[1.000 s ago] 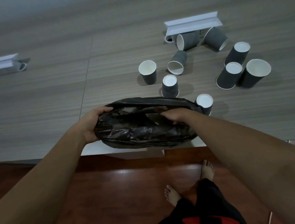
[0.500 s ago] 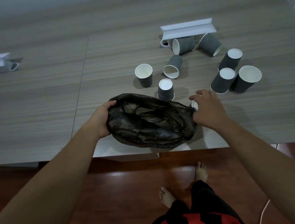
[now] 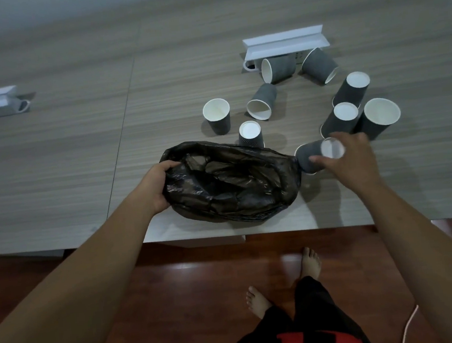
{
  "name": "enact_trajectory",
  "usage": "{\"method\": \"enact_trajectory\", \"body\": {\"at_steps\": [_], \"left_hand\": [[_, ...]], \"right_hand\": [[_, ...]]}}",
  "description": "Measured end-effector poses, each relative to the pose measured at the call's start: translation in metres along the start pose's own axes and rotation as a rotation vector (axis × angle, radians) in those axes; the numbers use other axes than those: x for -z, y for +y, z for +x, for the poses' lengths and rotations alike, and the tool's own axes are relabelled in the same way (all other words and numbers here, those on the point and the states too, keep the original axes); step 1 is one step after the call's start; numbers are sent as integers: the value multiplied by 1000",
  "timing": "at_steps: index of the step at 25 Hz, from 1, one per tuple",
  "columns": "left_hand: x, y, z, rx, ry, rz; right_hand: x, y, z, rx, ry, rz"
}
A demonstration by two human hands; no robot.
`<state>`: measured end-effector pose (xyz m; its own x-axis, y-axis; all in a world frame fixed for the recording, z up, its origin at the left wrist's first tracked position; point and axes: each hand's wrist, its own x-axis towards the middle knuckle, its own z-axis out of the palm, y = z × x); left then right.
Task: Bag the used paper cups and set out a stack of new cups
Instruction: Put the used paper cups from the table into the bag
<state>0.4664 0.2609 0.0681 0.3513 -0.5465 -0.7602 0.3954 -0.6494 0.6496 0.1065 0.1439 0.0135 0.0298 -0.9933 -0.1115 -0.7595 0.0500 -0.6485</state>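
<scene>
Left hand (image 3: 156, 187) gripping bag (image 3: 231, 181) rim at table (image 3: 55, 172) edge; best kept pulled wide. Right hand (image 3: 348, 160) holding tilted cup (image 3: 313, 156) just beside bag mouth; should swing over the opening before release. Eight cups beyond, unbagged.

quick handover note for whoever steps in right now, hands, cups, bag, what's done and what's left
Left hand grips the rim of the black plastic rubbish bag at the table's near edge.
Right hand holds one dark grey paper cup tilted, beside the bag's mouth.
Done: no cup visibly bagged.
Left: bag this cup and eight others scattered behind; no stack of new cups in view.
</scene>
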Motion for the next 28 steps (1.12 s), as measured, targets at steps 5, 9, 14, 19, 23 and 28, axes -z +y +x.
{"method": "enact_trajectory", "body": {"at_steps": [5,9,14,19,23,28], "left_hand": [[-9,-4,0,26,31,4],[-19,-7,-4,53,37,24],[-12,-12,-12,74,-28,52],[8,-10,-14,60,0,-14],[-9,-12,-13,73,3,-14],[-52,-2,-11,71,-24,42]], "right_hand": [[-6,-35,-42,-238,-14,921],[-80,-75,-57,-484,-518,1082],[-146,-83,-30,-687,-573,1143],[-134,-56,-1,-625,-432,936],[-101,-46,3,-447,-452,584],[-28,-39,21,-114,-443,341]]}}
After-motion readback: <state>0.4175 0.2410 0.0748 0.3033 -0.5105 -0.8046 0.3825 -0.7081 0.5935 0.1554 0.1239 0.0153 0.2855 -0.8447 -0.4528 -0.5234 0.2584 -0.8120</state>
